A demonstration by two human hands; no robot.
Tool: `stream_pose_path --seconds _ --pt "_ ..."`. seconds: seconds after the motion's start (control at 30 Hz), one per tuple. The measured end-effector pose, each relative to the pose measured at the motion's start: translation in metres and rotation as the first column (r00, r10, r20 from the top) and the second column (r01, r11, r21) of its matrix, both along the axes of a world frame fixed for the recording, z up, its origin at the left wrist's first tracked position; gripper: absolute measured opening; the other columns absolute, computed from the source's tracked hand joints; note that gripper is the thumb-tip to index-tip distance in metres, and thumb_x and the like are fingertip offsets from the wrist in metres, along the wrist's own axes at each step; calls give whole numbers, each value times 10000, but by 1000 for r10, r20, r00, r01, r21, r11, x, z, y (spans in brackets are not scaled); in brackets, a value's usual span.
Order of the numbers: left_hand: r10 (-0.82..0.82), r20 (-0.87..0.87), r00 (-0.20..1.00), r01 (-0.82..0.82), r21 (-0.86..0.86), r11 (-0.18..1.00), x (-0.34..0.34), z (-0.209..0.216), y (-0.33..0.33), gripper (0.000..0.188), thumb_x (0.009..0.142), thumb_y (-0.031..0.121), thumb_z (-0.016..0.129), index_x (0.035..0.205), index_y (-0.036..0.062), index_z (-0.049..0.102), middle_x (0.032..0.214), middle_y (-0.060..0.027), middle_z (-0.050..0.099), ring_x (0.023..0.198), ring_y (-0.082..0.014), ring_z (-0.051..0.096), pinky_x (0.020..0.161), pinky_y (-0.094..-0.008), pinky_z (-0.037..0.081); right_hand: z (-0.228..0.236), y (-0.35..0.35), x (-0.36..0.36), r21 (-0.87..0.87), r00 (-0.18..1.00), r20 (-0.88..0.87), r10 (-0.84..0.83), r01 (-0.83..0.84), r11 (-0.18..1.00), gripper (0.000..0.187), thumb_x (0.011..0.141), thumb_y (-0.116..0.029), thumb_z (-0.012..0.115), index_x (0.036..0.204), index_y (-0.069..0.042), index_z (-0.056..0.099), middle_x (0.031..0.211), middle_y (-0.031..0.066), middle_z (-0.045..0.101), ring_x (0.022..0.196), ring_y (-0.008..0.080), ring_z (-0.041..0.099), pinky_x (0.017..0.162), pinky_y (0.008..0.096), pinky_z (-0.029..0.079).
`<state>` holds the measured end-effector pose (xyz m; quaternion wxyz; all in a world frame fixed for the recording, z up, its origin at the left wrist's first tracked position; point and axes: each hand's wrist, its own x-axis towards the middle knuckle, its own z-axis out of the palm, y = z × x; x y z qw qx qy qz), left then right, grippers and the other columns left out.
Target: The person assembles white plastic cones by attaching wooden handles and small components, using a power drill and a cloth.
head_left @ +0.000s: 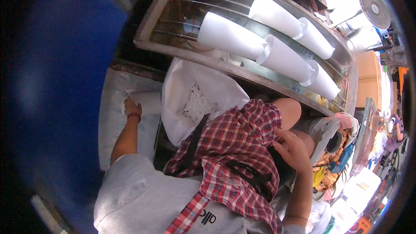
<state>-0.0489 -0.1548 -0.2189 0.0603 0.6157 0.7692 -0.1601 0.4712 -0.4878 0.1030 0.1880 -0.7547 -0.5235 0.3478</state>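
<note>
Red-and-white plaid cloth (236, 147), white paper cones (232, 37), grey shirt (138, 199), blue wall (56, 73).

White paper cones (277, 56) on metal rack (173, 45), fan (375, 6), cardboard box (368, 78)

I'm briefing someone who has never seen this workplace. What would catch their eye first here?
Probably the white paper cones lying in rows on the metal-barred rack at the top. Next, the red-and-white checked cloth in the middle, with the right hand at its edge. At left, the left hand presses on a white sack beside a blue wall.
</note>
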Motion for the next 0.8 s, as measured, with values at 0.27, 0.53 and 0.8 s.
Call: stream_pose_path --seconds 0.27,0.53,0.8 --pt "-760 -29 650 657 -482 580 66 5 -9 640 867 193 524 1440 137 245 1511 -87 181 1400 -270 128 1118 -499 106 -9 -33 1 -100 990 -58 -132 126 987 369 850 -169 611 1175 -10 537 1089 187 607 1018 325 584 856 373 461" --pt "-819 124 561 661 -663 352 102 -70 13 583 894 189 484 1432 119 268 1493 -103 227 1386 -280 173 1112 -475 147 -17 -51 -4 -129 985 -20 -169 165 978 369 867 -159 606 1190 0 524 1081 143 625 1018 259 596 881 331 455" --pt "-791 -68 609 546 -687 479 111 -66 48 542 926 224 452 1426 101 284 1482 -114 255 1374 -283 213 1107 -448 188 -22 -90 -10 -63 962 -64 -265 262 963 359 877 -216 590 1163 -3 552 1113 156 618 1037 286 590 887 348 457"
